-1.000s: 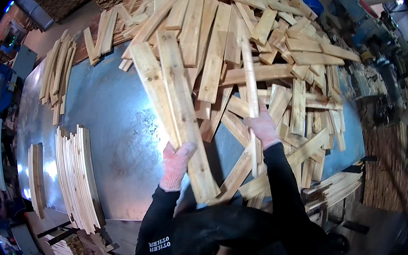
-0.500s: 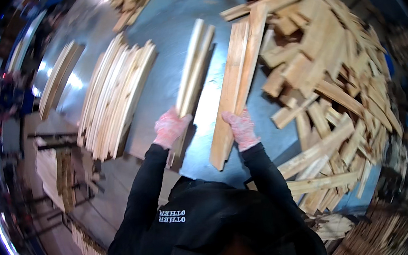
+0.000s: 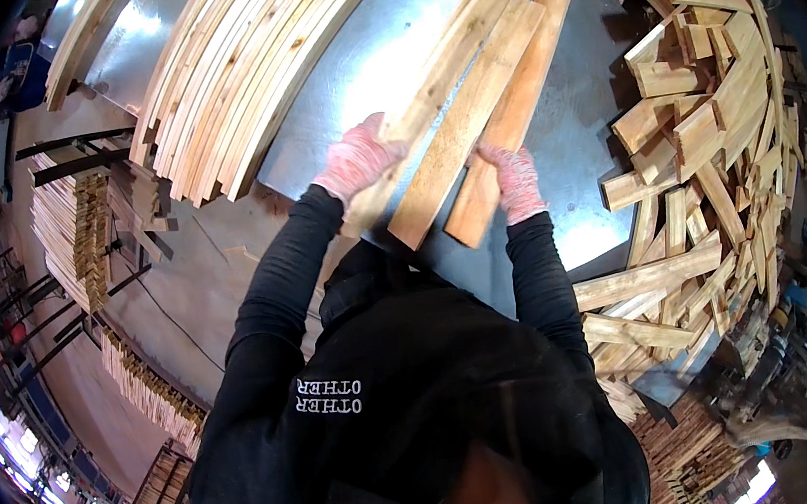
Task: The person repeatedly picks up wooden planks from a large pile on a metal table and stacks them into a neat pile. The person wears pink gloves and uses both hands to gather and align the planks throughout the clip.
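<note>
My left hand (image 3: pixel 360 161), in a pink-and-white glove, is closed around the near part of a pale wooden slat (image 3: pixel 447 66), with another slat edge showing along its far left side. A middle slat (image 3: pixel 470 123) lies flat beside it, slanting away to the upper right. My right hand (image 3: pixel 515 180), gloved alike, grips the right-hand slat (image 3: pixel 518 100) by its right edge, thumb on top. These slats fan slightly apart over the shiny metal table (image 3: pixel 577 158). My fingers under the wood are hidden.
A row of slats (image 3: pixel 253 65) stands close-packed on the table to the left, with another small group (image 3: pixel 86 39) beyond it. A loose heap of wooden pieces (image 3: pixel 707 118) covers the right side. Stacked slats (image 3: pixel 89 243) sit on a rack (image 3: pixel 79 159) at lower left.
The slats in my hands have come close together and now lie broad side up; before, the left pair was apart and on edge. The view has shifted, bringing the left row nearer.
</note>
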Tool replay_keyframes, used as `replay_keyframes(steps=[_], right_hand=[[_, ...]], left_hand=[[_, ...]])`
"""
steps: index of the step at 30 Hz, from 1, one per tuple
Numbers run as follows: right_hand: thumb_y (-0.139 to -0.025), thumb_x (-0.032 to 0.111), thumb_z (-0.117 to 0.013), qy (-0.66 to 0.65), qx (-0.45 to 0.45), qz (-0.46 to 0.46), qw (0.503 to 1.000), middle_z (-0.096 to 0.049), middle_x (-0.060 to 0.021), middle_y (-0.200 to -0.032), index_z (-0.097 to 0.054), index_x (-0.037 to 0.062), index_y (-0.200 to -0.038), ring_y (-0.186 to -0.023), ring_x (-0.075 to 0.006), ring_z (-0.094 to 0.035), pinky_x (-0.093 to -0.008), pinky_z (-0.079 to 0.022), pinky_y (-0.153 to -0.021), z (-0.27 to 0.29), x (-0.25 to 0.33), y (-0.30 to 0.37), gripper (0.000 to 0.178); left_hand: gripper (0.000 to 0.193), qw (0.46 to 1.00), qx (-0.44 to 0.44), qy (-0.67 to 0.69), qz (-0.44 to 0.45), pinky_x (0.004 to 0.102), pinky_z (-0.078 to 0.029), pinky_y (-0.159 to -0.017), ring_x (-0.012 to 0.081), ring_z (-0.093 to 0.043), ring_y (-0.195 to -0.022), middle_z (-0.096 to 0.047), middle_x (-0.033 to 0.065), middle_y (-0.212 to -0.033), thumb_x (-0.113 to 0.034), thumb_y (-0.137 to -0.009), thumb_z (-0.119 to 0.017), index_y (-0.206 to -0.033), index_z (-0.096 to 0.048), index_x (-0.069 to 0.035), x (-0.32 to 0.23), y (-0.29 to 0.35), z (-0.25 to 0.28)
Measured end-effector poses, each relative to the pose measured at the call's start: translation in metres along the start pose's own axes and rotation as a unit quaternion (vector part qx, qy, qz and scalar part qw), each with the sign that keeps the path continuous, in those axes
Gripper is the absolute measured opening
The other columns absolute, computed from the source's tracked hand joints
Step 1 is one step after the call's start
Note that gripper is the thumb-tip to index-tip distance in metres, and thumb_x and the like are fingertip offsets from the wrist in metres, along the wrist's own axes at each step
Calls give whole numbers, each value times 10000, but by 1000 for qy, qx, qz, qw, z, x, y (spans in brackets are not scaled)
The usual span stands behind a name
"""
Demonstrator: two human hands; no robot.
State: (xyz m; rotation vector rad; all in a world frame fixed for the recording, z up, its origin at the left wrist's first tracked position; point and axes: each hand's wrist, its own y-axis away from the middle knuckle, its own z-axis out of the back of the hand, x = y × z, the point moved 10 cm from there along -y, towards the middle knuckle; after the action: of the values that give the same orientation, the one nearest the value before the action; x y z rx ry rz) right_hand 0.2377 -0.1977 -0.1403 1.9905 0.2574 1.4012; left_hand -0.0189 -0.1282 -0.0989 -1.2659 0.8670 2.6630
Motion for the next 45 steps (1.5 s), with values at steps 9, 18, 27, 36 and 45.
replay_keyframes(steps=[9, 18, 27, 36, 45], right_hand=[[-1025, 380, -463, 463, 73, 177, 865, -653, -221, -915, -529, 0, -1273, -832, -340, -668, -457, -551, -728, -93, 29, 57, 458], [-1036, 272, -574, -37, 94, 37, 994, -553, -31, -878, -411, 20, -1467, -684, -100, -505, -269, -488, -629, -60, -19, 28, 525], [-938, 468, -640, 255, 166, 46, 951, -602, -219, -1306, 66, 32, -1589, -1158, -301, -611, -350, -480, -979, -179, 28, 44, 1055], [-966, 530, -472, 554, 177, 179, 794, -605, -252, -1307, -324, 77, -1537, -1192, -441, -579, -493, -451, -1015, -247, 19, -15, 744], [-826, 237, -674, 162, -135, 172, 962, -488, -298, -1387, -302, -52, -1501, -1264, -414, -522, -485, -421, -1100, -38, 68, -13, 823]], left_hand=[[884, 998, -27, -9, 49, 417, -457, -1033, 405, -562, -1256, -595, 279, -1316, -656, -878, -578, -1475, -409, -26, 11, 30, 15], [742, 924, 15, 382, -14, 418, -537, -941, 337, -659, -1091, -608, 212, -1316, -378, -892, -703, -1450, -444, 37, 7, 38, -22], [476, 946, -54, 232, 218, 356, -545, -797, 271, -687, -916, -706, 152, -1011, -481, -979, -578, -1153, -700, -56, 97, 51, -9], [927, 808, -358, -466, -51, 669, -287, -1081, 451, -362, -1343, -386, 238, -1475, -579, -793, -717, -1465, -407, -20, -2, 107, 137], [781, 971, -96, 206, -76, 395, -497, -1011, 270, -577, -1202, -579, 148, -1324, -312, -847, -798, -1448, -431, 26, -30, 86, -10]])
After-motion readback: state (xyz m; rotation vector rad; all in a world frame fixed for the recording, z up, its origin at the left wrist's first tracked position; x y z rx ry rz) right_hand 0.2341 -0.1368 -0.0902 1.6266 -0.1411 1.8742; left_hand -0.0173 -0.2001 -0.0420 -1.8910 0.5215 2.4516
